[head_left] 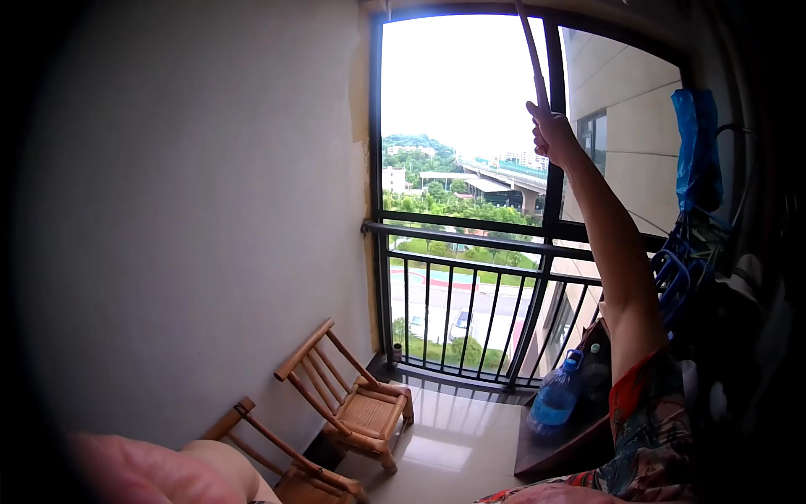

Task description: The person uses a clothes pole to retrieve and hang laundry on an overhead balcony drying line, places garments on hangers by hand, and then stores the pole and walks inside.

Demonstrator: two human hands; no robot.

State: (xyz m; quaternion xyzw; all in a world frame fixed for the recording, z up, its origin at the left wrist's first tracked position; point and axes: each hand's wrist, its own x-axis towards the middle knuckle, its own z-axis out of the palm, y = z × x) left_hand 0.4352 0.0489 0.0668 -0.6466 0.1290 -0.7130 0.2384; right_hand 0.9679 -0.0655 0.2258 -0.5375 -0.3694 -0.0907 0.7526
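Note:
My right hand (550, 134) is raised high in front of the window, its fingers wrapped round a thin brownish pole (533, 52). The pole slants up and leaves the view at the top, so its upper end is hidden. At the bottom left my left hand (138, 472) shows large and close to the camera, cut off by the frame edge. Its fingers cannot be made out, nor whether it holds anything.
Two bamboo chairs (369, 407) stand along the white wall (193, 210). Ahead are a dark railing (462, 315) and a tall window. A large blue-tinted water bottle (556, 399) stands on a dark low surface at right, below a hanging blue plastic bag (697, 151) and hangers (672, 277).

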